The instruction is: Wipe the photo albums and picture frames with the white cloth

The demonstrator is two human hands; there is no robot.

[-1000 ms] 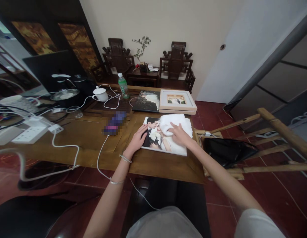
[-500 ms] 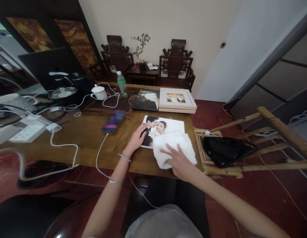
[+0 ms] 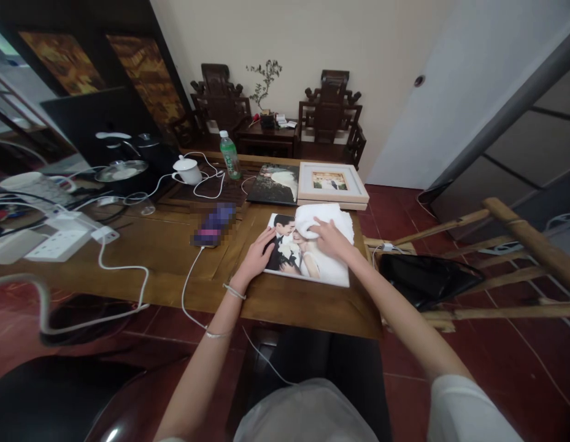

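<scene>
A wedding photo panel (image 3: 289,253) lies flat on the wooden table (image 3: 206,279) in front of me, showing a couple with a white bouquet. My left hand (image 3: 256,258) rests on its left edge, fingers stretched out and together. On the panel's upper right part is a folded white towel (image 3: 311,213). My right hand (image 3: 331,238) grips and presses this towel from above, with the fingers sunk into its fold. The towel covers the panel's upper right corner and part of the pictured couple.
Behind the panel lie a dark photo panel (image 3: 270,187) and stacked light frames (image 3: 307,184). A green-labelled bottle (image 3: 229,158), lidded white cup (image 3: 188,172), charging phone (image 3: 215,226) and power strip (image 3: 59,244) with cables stand leftward. A bamboo chair (image 3: 524,230) holding a black bag (image 3: 423,279) is at right.
My right hand has slid the towel away from me, from the panel's lower right to its upper right, baring the lower part of the picture. My left hand stays on the left edge.
</scene>
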